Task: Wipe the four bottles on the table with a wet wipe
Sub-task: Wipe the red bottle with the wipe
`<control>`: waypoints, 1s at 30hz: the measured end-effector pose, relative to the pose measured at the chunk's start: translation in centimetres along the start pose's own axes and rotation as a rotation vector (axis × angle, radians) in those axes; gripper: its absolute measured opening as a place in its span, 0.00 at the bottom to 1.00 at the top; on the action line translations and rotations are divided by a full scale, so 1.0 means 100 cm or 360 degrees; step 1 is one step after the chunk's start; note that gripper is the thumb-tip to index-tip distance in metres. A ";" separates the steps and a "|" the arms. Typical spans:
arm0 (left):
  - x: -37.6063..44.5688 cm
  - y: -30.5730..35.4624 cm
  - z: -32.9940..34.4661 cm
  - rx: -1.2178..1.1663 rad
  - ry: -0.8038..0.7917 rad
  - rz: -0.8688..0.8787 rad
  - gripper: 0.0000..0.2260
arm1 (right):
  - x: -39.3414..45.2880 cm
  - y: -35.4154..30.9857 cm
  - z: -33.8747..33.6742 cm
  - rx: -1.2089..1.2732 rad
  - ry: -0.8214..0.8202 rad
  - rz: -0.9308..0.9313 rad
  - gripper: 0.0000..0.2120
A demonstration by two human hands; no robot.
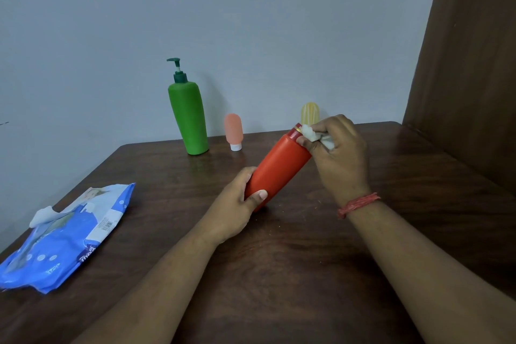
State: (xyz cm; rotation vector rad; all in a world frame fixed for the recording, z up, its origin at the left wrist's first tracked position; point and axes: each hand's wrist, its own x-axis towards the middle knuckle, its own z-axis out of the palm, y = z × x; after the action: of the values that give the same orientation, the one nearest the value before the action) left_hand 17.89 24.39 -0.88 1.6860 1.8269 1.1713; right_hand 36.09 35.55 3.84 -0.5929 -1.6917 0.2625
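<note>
At the lower left of the frame, a blue wipe pack (65, 234) lies on the dark table (307, 274). Toward the upper centre, a green pump bottle (188, 117) and a small pink bottle (233, 131) stand upright. At centre, the tilted red bottle (279, 167) is gripped at its base by the left hand (237, 209). Its cap end is rubbed with a wet wipe (315, 135) pinched in the right hand (340, 153). A yellow bottle (309, 113) is partly hidden behind.

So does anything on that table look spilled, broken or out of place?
Little does. Small crumbs are scattered on the table near the hands, and the wipes pack lies open with one wipe poking out. No spill shows.
</note>
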 end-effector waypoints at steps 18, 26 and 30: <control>0.005 -0.010 -0.006 -0.0165 0.0020 -0.0049 0.22 | -0.009 -0.018 -0.001 -0.0001 -0.0086 -0.0582 0.14; 0.003 -0.003 -0.008 -0.0135 -0.0036 0.0003 0.25 | -0.007 -0.031 0.000 -0.0075 -0.0248 -0.0728 0.16; 0.004 -0.004 -0.007 -0.0124 -0.0001 0.0026 0.23 | -0.004 -0.033 0.000 -0.0176 -0.0354 -0.0741 0.17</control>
State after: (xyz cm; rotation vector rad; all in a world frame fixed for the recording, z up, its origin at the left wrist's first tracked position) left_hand 17.07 24.55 -0.67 1.6608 1.7472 1.2323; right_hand 35.34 32.58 5.10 -0.2411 -2.0145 -0.1045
